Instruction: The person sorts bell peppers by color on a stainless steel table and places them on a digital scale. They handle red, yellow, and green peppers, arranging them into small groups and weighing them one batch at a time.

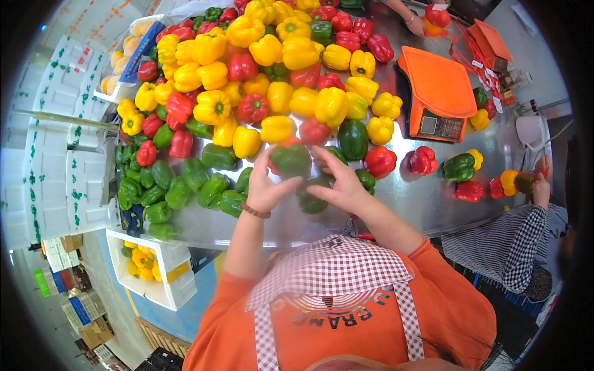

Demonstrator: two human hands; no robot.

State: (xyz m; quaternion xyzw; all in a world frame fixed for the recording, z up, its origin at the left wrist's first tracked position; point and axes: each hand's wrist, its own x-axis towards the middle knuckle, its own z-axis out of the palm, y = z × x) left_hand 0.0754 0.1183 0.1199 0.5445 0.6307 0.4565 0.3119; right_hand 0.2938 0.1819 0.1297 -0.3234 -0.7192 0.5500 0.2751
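Observation:
On a shiny metal table [431, 204], my left hand [269, 185] is at the left side of a blurred green bell pepper [291, 159], fingers spread; whether it grips the pepper is unclear. My right hand [341, 183] reaches in from the other side, its thumb over another dark green bell pepper [312, 197] nearer me. A blurred red bell pepper [314, 131] lies just beyond my fingertips. Yellow bell peppers [277, 129] and more red ones are heaped past my hands, with green bell peppers [213, 190] to the left.
An orange weighing scale [436, 83] stands at the right. Pruning shears [351, 226] lie at the near edge. A foam box of yellow peppers [178, 283] sits below left, another foam box of fruit [113, 95] upper left. Co-workers' hands [540, 185] handle peppers at the right and top right.

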